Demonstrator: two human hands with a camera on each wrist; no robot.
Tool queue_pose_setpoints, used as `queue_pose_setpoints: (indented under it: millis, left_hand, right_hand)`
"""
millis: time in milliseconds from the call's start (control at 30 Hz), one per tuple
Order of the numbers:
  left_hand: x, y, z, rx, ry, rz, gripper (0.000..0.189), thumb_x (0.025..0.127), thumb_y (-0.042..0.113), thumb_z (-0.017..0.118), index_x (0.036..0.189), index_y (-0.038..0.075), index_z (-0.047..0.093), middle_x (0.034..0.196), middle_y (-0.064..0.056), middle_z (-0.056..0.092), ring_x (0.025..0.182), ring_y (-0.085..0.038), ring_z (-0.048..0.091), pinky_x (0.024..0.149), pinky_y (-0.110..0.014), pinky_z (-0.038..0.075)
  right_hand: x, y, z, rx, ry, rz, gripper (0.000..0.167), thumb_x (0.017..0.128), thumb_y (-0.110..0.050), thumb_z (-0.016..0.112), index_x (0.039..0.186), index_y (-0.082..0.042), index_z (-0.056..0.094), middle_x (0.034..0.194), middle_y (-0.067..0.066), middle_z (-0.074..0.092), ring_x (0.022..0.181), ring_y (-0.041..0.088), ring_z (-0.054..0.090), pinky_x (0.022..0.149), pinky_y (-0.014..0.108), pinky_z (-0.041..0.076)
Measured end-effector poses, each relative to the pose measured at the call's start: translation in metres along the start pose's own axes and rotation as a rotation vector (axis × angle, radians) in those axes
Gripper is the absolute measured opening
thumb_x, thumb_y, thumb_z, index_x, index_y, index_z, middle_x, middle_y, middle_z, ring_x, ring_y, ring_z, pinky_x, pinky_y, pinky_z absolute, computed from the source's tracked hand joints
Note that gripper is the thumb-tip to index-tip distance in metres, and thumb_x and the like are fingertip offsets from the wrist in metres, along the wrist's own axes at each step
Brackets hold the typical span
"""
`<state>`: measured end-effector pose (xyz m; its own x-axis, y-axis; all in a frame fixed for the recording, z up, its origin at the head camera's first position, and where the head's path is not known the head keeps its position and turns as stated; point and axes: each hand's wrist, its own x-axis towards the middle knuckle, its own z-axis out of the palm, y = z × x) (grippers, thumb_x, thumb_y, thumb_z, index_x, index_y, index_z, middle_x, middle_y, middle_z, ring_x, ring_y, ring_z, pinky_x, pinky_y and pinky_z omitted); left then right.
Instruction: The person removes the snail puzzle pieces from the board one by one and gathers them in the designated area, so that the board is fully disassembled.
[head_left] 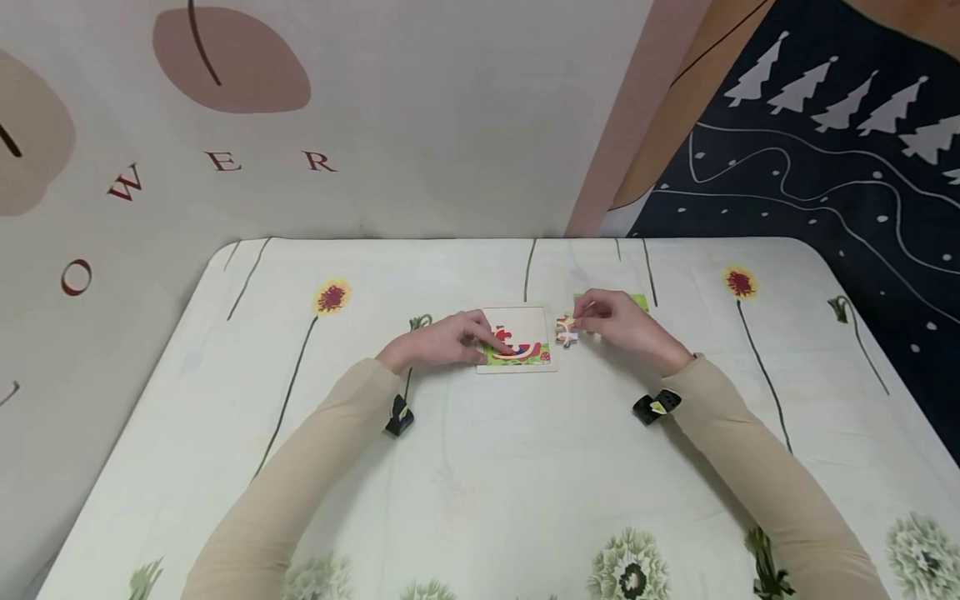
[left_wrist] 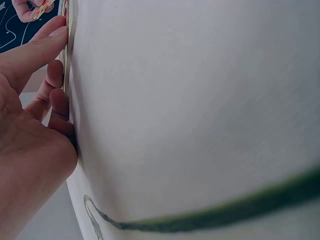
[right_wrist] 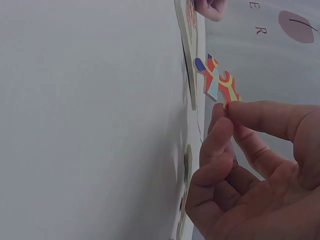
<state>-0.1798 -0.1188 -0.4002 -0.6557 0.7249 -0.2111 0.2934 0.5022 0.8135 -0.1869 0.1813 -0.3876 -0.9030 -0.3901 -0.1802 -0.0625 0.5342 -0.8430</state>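
A square wooden puzzle board lies on the table, its lower part filled with colourful pieces in red, white and green. My left hand rests at the board's left side, index finger stretched over the fitted pieces and its tip on them. Just off the board's right edge, my right hand pinches a puzzle piece between thumb and fingertips. That piece is held raised and tilted, printed in red, yellow, blue and pale blue. Part of the left fingers shows against the board's edge.
Behind the right hand lies a green piece, partly hidden by it. More flat pieces lie on the table below that hand in the right wrist view. A flower-printed cloth covers the table, with a wall behind it.
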Motion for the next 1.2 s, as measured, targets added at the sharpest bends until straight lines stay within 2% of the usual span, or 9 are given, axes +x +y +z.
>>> queue_pose_setpoints:
  millis: [67, 167, 400, 733, 1200]
  left_hand:
    - [0.000, 0.000, 0.000, -0.002, -0.001, 0.001, 0.032, 0.088, 0.000, 0.064, 0.117, 0.012, 0.072, 0.105, -0.005, 0.052, 0.099, -0.022, 0.043, 0.085, -0.034, 0.034]
    - [0.000, -0.001, 0.000, -0.002, -0.002, 0.001, 0.032, 0.088, 0.000, 0.064, 0.117, 0.012, 0.072, 0.106, -0.005, 0.052, 0.099, -0.021, 0.044, 0.085, -0.034, 0.035]
    - [0.000, -0.004, 0.000, -0.010, 0.002, -0.001, 0.032, 0.089, 0.001, 0.065, 0.118, 0.013, 0.072, 0.105, -0.003, 0.052, 0.099, -0.021, 0.043, 0.085, -0.034, 0.035]
    - [0.000, -0.002, -0.001, -0.002, -0.005, 0.003, 0.031, 0.087, 0.001, 0.066, 0.117, 0.010, 0.072, 0.106, -0.004, 0.052, 0.097, -0.022, 0.042, 0.083, -0.033, 0.034]
    - [0.002, -0.002, -0.001, 0.009, -0.010, 0.009, 0.031, 0.088, 0.001, 0.066, 0.117, 0.009, 0.071, 0.106, -0.004, 0.052, 0.098, -0.021, 0.042, 0.083, -0.033, 0.033]
  right_hand:
    - [-0.001, 0.001, -0.003, 0.000, 0.006, 0.006, 0.012, 0.092, -0.008, 0.064, 0.100, 0.002, 0.062, 0.118, 0.019, 0.063, 0.087, 0.021, 0.056, 0.066, 0.030, 0.040]
    - [-0.002, 0.003, -0.008, 0.005, 0.012, 0.007, 0.013, 0.092, -0.007, 0.064, 0.100, 0.002, 0.062, 0.125, 0.019, 0.060, 0.088, 0.020, 0.057, 0.067, 0.029, 0.041]
    - [-0.006, 0.006, -0.016, -0.017, 0.027, 0.018, 0.012, 0.092, -0.008, 0.064, 0.100, 0.001, 0.063, 0.092, 0.015, 0.065, 0.077, 0.025, 0.054, 0.063, 0.028, 0.041]
    - [-0.012, 0.012, -0.032, -0.103, 0.046, 0.043, 0.017, 0.094, -0.012, 0.063, 0.104, 0.001, 0.063, 0.096, 0.014, 0.062, 0.080, 0.025, 0.050, 0.063, 0.029, 0.040]
    - [-0.016, 0.022, -0.045, -0.119, 0.042, 0.099, 0.019, 0.094, -0.012, 0.062, 0.106, 0.002, 0.062, 0.090, 0.014, 0.061, 0.077, 0.026, 0.050, 0.061, 0.030, 0.041]
